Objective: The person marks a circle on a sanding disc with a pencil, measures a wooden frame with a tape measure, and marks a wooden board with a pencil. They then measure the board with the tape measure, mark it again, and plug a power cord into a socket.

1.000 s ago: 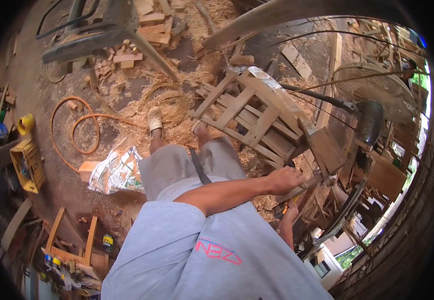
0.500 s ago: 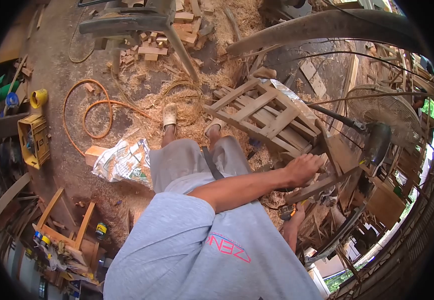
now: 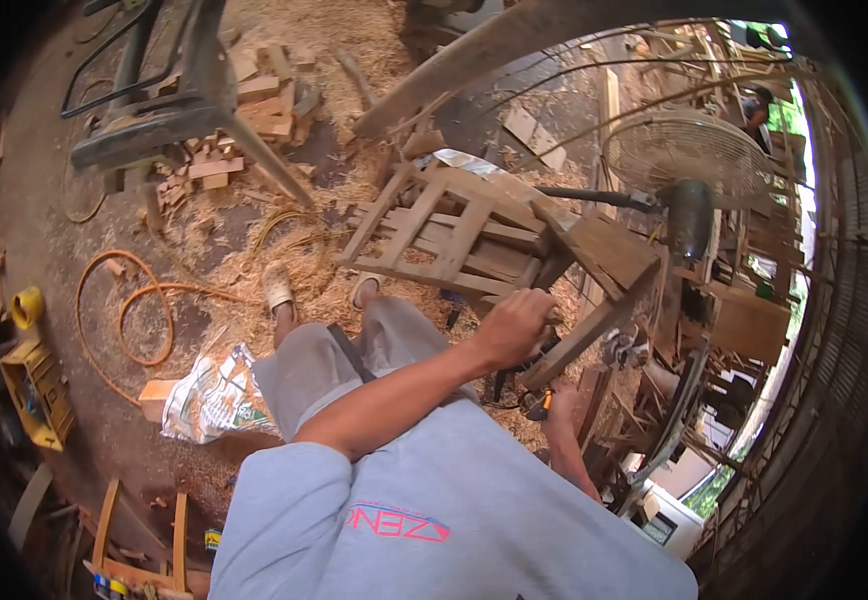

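My left hand (image 3: pixel 517 326) reaches across my body, its fingers curled closed beside the near corner of a slatted wooden frame (image 3: pixel 461 238). I cannot tell what is inside that grip. Lower down, my right hand (image 3: pixel 564 408) is closed on a black-and-orange tool (image 3: pixel 537 403), much of it covered by the fingers. The tool sits close to the lower end of a wooden rail (image 3: pixel 594 335). This rail slants between the two hands and meets a flat wooden panel (image 3: pixel 609 252) at its upper end.
A pedestal fan (image 3: pixel 689 160) stands beyond the frame. Wood blocks (image 3: pixel 264 105) lie piled among shavings near a dark metal stand (image 3: pixel 154 135). An orange hose (image 3: pixel 169 318) coils on the floor near a plastic sack (image 3: pixel 216 400) and a yellow crate (image 3: pixel 39 392). Scrap wood crowds the right.
The view has shifted, so the frame, fan and both hands appear farther left. My left hand remains closed by the frame's corner, and my right hand stays on the tool.
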Demonstrator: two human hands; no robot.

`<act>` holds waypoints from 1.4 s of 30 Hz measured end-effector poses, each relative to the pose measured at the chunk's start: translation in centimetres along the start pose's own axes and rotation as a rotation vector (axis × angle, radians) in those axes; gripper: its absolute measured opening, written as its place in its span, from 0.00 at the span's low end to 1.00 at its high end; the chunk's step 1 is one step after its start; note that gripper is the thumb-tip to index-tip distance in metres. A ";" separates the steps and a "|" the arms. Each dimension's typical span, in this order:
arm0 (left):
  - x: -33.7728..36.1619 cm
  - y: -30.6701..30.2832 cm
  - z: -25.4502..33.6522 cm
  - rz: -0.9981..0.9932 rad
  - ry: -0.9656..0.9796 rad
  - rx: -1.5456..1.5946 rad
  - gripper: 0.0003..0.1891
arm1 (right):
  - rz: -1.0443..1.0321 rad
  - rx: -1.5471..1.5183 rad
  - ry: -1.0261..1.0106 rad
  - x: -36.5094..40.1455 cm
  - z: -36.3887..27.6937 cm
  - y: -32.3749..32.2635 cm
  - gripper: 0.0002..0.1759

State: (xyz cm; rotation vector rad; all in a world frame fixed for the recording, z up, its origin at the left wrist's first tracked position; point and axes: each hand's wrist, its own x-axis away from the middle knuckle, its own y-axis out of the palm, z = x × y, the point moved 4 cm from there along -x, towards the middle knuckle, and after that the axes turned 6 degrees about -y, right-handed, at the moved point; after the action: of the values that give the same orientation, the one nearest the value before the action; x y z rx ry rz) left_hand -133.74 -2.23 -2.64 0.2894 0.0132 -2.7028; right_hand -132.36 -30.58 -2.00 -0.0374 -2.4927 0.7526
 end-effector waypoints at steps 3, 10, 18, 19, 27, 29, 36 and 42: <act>0.4 -0.5 -0.2 0.010 0.008 -0.015 0.21 | -0.019 -0.001 -0.003 0.6 0.7 0.2 0.10; 0.7 -1.6 -1.8 0.078 -0.191 0.083 0.17 | -0.009 -0.079 -0.084 0.9 0.9 1.0 0.14; 0.6 -4.6 -4.4 0.104 -0.342 0.150 0.13 | 0.012 -0.303 -0.064 2.0 -1.5 2.7 0.11; 0.6 -4.5 -4.6 0.112 -0.324 0.150 0.16 | -0.001 -0.352 -0.062 2.3 -1.7 2.8 0.11; -1.6 -6.9 -2.7 0.122 -0.363 0.147 0.10 | 0.004 -0.340 -0.039 3.4 0.8 1.9 0.10; -2.3 -7.5 -3.3 0.111 -0.345 0.160 0.14 | 0.030 -0.323 -0.037 3.4 2.4 1.5 0.11; -4.9 -11.2 -2.7 0.117 -0.348 0.069 0.14 | 0.069 -0.328 -0.035 4.0 4.7 2.2 0.11; -7.9 -12.9 -2.0 0.093 -0.255 -0.105 0.20 | 0.076 -0.405 0.021 4.6 5.7 3.7 0.11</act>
State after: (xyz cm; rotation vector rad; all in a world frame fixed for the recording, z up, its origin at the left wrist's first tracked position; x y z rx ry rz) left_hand -131.61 12.82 -3.47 -0.0851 0.0650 -2.6156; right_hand -139.64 -29.55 -5.73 -0.2836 -2.5942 0.2632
